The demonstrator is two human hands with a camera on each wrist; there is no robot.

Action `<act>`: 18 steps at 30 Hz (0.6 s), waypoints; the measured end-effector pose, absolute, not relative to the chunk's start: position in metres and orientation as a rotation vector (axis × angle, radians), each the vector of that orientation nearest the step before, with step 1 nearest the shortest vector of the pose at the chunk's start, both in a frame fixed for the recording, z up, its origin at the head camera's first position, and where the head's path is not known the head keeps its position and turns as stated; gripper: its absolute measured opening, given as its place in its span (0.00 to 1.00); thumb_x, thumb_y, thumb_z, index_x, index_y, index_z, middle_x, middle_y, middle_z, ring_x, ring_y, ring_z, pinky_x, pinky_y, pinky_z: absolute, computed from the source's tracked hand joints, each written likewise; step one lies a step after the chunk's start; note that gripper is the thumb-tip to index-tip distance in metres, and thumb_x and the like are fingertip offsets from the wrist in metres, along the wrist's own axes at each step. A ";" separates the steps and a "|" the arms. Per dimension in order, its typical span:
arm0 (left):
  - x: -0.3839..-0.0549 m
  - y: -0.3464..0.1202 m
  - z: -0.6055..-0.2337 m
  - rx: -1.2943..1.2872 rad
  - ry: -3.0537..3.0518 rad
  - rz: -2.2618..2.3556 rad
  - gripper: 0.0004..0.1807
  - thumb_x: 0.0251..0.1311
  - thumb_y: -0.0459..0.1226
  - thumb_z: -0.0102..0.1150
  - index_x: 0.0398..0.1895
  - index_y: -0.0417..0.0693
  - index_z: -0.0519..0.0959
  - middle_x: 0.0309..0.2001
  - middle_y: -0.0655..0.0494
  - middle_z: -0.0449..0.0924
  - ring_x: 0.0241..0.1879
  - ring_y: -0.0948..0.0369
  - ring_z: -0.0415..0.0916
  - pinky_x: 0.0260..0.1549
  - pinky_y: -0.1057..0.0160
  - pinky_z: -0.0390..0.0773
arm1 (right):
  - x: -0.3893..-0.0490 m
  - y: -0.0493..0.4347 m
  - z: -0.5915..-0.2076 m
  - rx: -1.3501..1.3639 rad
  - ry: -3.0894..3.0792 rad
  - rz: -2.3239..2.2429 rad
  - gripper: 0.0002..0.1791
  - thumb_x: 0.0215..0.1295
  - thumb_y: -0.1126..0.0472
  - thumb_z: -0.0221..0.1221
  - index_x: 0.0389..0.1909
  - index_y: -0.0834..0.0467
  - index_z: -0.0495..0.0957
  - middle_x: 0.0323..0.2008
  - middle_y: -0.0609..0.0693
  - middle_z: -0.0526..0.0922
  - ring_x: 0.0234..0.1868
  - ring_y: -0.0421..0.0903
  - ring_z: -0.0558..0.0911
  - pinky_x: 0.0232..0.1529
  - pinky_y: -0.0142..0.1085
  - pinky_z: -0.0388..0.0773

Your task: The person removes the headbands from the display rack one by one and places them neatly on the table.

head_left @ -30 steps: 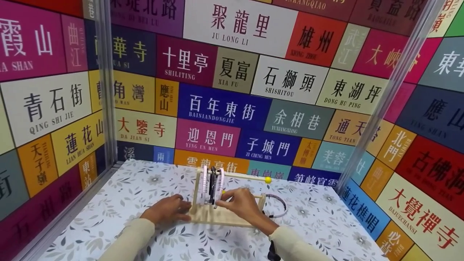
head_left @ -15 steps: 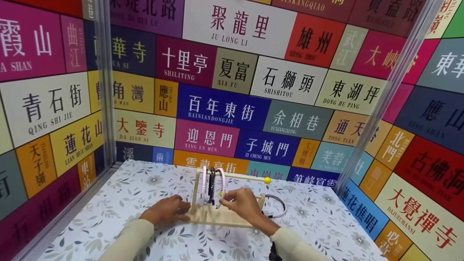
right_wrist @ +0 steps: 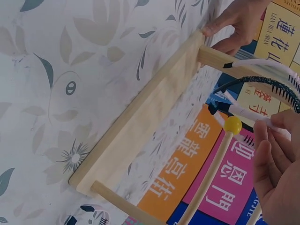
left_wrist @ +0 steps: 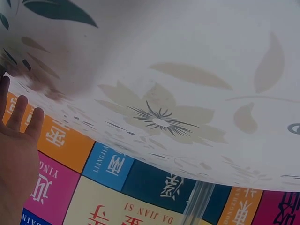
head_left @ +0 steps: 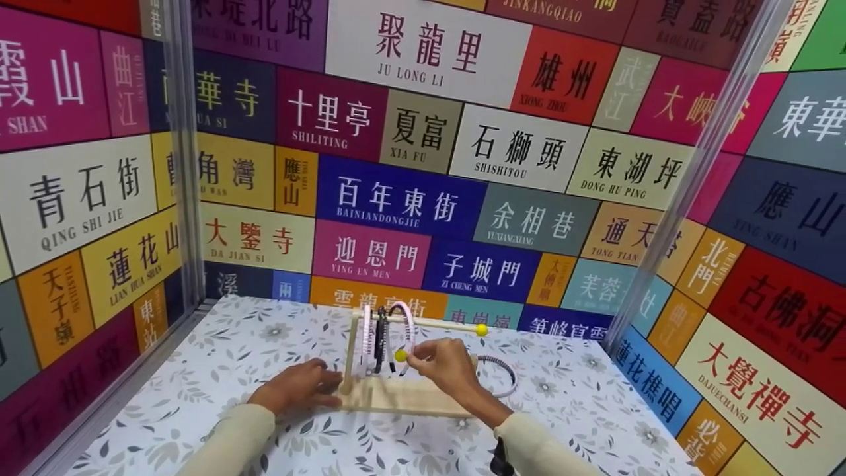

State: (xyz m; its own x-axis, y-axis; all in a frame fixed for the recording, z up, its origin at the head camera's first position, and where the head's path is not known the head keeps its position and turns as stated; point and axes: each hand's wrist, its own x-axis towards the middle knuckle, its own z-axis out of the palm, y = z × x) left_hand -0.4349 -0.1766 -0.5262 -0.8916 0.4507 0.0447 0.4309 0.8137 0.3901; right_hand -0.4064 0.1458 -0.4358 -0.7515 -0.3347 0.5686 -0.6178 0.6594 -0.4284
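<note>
Two hands are apart from each other: the left hand [head_left: 291,390] rests with relaxed fingers against the left end of a wooden stand [head_left: 413,398] on a floral-patterned table [head_left: 198,390]. Next, a white-pink headband [head_left: 367,340] and a black headband [head_left: 380,340] hang from its upper rod. Further right, the right hand [head_left: 448,369] pinches a pale pink headband [head_left: 408,318], just beside a yellow ball [head_left: 401,356]. Rightmost, a striped headband [head_left: 510,370] lies near the base.

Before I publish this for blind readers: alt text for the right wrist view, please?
A right hand pinches a pale headband beside a yellow ball tipping a wooden rod. The left hand is at the wooden base's far end, on a floral tabletop.
</note>
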 end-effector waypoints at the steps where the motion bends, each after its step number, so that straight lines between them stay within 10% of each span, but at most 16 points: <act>1: -0.435 -0.177 -0.526 0.714 2.944 0.621 0.33 0.59 0.58 0.71 0.67 0.60 0.81 0.63 0.48 0.77 0.59 0.49 0.76 0.63 0.40 0.75 | -0.406 0.146 -0.435 0.735 -2.428 0.853 0.03 0.62 0.56 0.73 0.33 0.49 0.93 0.25 0.40 0.89 0.20 0.29 0.82 0.20 0.27 0.79; 18: -0.441 -0.175 -0.529 0.654 2.913 0.614 0.34 0.56 0.62 0.69 0.67 0.67 0.80 0.65 0.51 0.76 0.63 0.49 0.74 0.65 0.38 0.73 | -0.407 0.167 -0.423 0.703 -2.411 0.909 0.04 0.64 0.58 0.72 0.35 0.53 0.92 0.29 0.45 0.91 0.19 0.30 0.82 0.22 0.30 0.81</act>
State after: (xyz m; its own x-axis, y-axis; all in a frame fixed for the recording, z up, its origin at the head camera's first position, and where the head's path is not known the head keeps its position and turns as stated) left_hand -0.4411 -0.1754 -0.5285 -0.9037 0.4281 -0.0029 0.3904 0.8270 0.4045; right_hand -0.4068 0.1670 -0.4233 -0.7602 -0.2950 0.5788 -0.6037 0.6499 -0.4616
